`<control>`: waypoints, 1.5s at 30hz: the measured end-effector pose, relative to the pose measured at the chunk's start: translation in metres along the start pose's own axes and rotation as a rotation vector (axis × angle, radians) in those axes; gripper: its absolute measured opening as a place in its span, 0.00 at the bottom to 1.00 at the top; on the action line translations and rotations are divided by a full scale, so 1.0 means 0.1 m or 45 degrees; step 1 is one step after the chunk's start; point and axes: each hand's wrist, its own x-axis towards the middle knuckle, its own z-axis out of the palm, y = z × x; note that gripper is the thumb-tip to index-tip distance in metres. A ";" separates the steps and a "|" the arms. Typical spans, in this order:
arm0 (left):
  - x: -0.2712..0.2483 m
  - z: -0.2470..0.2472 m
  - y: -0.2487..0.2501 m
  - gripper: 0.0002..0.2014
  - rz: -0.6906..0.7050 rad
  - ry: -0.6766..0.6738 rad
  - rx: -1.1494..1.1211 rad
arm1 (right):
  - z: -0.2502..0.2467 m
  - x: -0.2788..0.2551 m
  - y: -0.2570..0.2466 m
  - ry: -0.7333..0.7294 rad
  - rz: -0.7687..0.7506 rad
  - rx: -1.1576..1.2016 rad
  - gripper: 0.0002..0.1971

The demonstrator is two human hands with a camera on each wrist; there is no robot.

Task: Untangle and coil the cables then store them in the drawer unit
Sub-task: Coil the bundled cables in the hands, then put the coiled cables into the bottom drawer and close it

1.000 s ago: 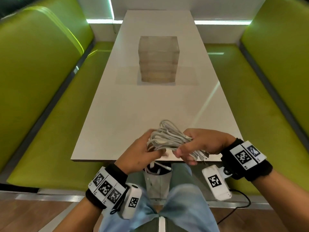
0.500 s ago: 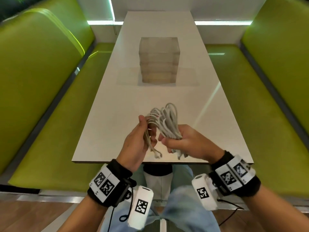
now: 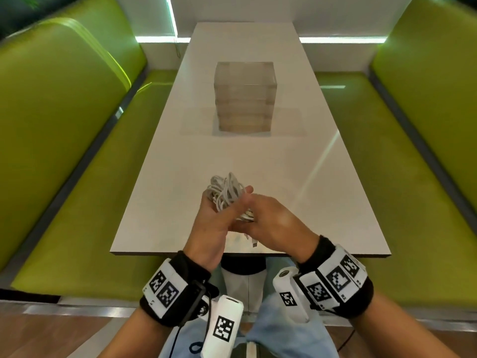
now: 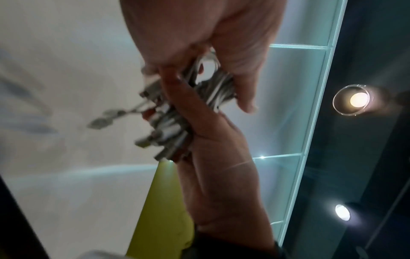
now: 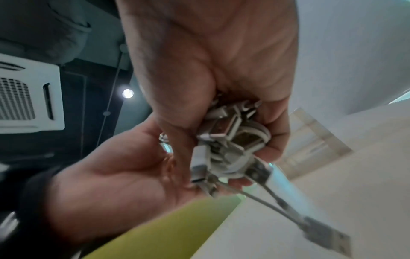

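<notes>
A tangled bundle of white cables [image 3: 225, 193] is held above the near end of the white table [image 3: 180, 202]. My left hand [image 3: 222, 202] wraps round its upper loops, thumb across the top. My right hand [image 3: 258, 218] grips the lower part, where a plug [image 3: 254, 244] dangles. The left wrist view shows the blurred cables [image 4: 168, 122] pinched between both hands. In the right wrist view my right hand's fingers [image 5: 275, 140] curl over the plug ends [image 5: 228, 145], and a USB plug [image 5: 326, 240] hangs free. The translucent drawer unit [image 3: 245, 96] stands mid-table, all drawers closed.
Green padded benches [image 3: 77, 177] [image 3: 413, 164] run along both sides of the table. The table's near edge [image 3: 247, 253] lies just under my wrists. My knees in blue jeans [image 3: 281, 329] are below it.
Both hands lifted the bundle from the table edge forward over the table. My left hand closed round its upper loops while the right hand shifted to the lower end.
</notes>
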 end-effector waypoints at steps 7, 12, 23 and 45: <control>0.02 -0.03 0.10 0.17 -0.012 0.094 -0.095 | -0.02 0.05 -0.10 -0.279 0.021 0.238 0.06; 0.02 -0.10 0.18 0.09 0.003 0.020 -0.175 | -0.07 0.04 -0.10 -0.551 0.014 0.785 0.03; 0.13 -0.13 0.19 0.10 -0.075 0.076 -0.140 | 0.11 0.19 -0.01 -0.643 0.089 1.133 0.03; 0.40 -0.51 0.45 0.18 0.177 0.252 0.048 | -0.73 1.19 0.51 0.379 -0.017 0.356 0.27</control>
